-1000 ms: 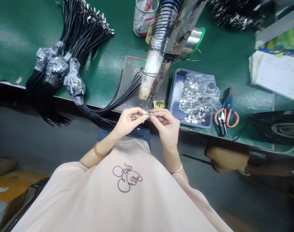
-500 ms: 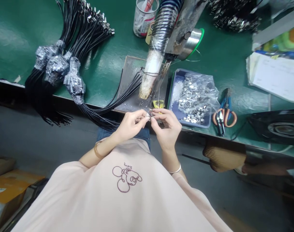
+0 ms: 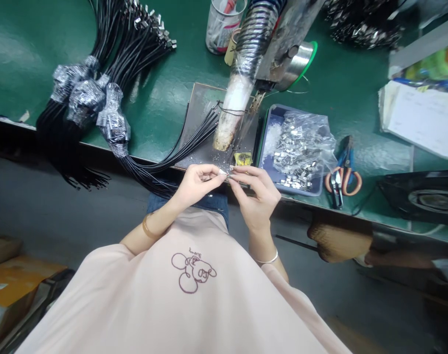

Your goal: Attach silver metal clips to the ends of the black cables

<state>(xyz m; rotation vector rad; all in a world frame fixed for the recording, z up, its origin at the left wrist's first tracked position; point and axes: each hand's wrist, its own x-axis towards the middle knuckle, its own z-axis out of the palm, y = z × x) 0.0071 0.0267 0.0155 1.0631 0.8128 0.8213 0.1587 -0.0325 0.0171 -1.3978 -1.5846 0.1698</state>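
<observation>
My left hand (image 3: 197, 186) is closed in a pinch, thumb against forefinger, at the front edge of the bench. My right hand (image 3: 259, 194) meets it from the other side, its thumb and fingers also pinched. Between the fingertips is a tiny, partly metallic-looking piece, too small and hidden to name. Just beyond the fingers, a small yellow pad (image 3: 243, 159) lies on a dark board (image 3: 198, 105). Several black cables (image 3: 196, 132) rest across that board, left of a white-wrapped hose end (image 3: 229, 115). A soldering iron tip and feeder (image 3: 254, 105) hang beside the hose.
A blue tray (image 3: 263, 147) holds small metal connectors (image 3: 299, 162) in a plastic bag. Pliers (image 3: 344, 172) lie to its right. Wrapped cable bundles (image 3: 113, 115) hang over the left edge. A solder spool (image 3: 299, 64), clear cup (image 3: 224, 29), papers (image 3: 423, 115) and black fan-like device (image 3: 423, 196) surround the workspace.
Both hands stay pinched close together at the bench edge. The right hand has shifted slightly right, and the thin strand earlier seen running down towards the fingers no longer shows there.
</observation>
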